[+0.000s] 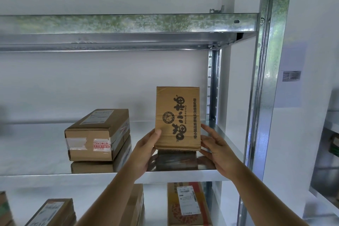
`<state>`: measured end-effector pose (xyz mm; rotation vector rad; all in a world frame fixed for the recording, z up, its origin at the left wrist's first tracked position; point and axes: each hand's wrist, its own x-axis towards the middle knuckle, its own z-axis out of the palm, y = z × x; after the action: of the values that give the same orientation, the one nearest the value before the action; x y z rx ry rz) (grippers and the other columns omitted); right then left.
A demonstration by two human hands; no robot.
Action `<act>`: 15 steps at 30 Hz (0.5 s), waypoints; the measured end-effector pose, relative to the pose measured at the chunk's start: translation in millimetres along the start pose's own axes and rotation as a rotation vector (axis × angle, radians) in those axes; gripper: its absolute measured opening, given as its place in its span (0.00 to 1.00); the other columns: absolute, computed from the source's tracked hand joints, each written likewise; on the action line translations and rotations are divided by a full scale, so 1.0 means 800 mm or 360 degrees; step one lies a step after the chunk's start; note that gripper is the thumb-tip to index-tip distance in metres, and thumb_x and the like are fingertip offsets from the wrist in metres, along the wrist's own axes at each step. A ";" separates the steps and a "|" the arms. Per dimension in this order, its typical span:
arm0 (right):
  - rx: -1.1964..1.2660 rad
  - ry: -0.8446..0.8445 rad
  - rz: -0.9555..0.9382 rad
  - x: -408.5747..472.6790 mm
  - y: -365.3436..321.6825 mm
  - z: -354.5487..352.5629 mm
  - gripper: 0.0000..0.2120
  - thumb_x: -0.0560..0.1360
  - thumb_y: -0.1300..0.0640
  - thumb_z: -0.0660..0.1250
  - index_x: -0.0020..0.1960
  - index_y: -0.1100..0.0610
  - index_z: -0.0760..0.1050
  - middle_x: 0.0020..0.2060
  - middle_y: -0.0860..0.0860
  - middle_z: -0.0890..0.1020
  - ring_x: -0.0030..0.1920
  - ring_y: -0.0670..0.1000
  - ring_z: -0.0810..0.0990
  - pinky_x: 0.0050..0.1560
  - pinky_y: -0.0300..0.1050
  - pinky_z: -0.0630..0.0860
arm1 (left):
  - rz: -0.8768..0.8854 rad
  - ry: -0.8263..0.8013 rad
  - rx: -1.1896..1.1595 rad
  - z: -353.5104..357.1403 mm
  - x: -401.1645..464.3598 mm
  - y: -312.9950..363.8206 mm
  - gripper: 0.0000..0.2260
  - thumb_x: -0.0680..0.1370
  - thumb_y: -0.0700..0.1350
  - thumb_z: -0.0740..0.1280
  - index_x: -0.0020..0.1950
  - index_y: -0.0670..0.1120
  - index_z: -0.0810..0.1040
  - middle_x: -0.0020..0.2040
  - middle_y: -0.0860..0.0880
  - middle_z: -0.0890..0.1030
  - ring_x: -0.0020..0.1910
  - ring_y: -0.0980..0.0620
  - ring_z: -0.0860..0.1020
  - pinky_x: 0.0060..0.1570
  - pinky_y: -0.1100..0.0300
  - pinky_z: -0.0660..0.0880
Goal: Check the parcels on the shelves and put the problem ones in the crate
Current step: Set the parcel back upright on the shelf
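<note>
A person's two hands hold a printed cardboard parcel [177, 118] upright at the right end of a galvanized steel shelf [45, 150], its lower edge at or just above the glossy sheet metal, which mirrors it. The left hand [145, 149] cups the parcel's lower left corner, thumb pressed on the front face; the right hand [217, 149] braces the lower right edge w/ fingers spread and nearly straight. Hands are apart, one on each side of the parcel.

The parcel is a flat rectangular box of plain brown corrugated board, slightly creased, w/ bold black characters and a round logo printed sideways on the front.

Left of it on the same shelf lies a second parcel [97, 135], a squat brown box set flat, sealed w/ clear tape and a strip of red-and-white printed tape across the front, a white shipping label on top. The two are well apart.

Above the held parcel runs the next shelf's beam [128, 24], mottled zinc w/ a spangled finish. Right of the parcel stands a perforated steel upright [264, 97], shiny and streaked w/ reflections.

Below the held parcel, on the lower shelf, sits a labelled box [187, 205] w/ a white barcode sticker and an orange speckled pattern; further left, other brown boxes [53, 213], partly hidden by the forearms. Behind everything, a smooth white wall.
</note>
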<state>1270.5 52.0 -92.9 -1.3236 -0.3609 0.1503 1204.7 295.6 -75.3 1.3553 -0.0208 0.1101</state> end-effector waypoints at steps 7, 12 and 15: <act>0.0075 -0.0084 0.0049 -0.001 -0.002 -0.006 0.46 0.67 0.37 0.80 0.78 0.51 0.66 0.66 0.54 0.82 0.70 0.59 0.77 0.73 0.64 0.71 | 0.0242 -0.0214 0.0021 -0.015 0.010 -0.013 0.20 0.80 0.46 0.68 0.72 0.47 0.76 0.66 0.45 0.82 0.68 0.48 0.79 0.57 0.58 0.81; 0.0019 -0.0236 -0.0029 -0.009 -0.007 0.000 0.29 0.74 0.48 0.74 0.73 0.50 0.72 0.65 0.56 0.81 0.66 0.61 0.80 0.70 0.65 0.74 | 0.0363 -0.0070 0.0114 -0.019 0.019 -0.019 0.25 0.76 0.50 0.72 0.74 0.51 0.76 0.66 0.46 0.82 0.68 0.46 0.79 0.70 0.42 0.74; 0.0056 -0.0243 -0.0069 -0.012 -0.010 0.003 0.26 0.77 0.54 0.71 0.74 0.50 0.72 0.64 0.57 0.82 0.64 0.61 0.82 0.69 0.67 0.75 | 0.0476 0.0023 0.0193 -0.022 0.023 -0.025 0.27 0.77 0.48 0.70 0.77 0.52 0.72 0.65 0.44 0.82 0.66 0.45 0.80 0.68 0.40 0.76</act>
<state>1259.9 49.2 -86.6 -1.2719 -0.5139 0.2211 1224.3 309.8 -96.9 1.4660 -0.2077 0.3779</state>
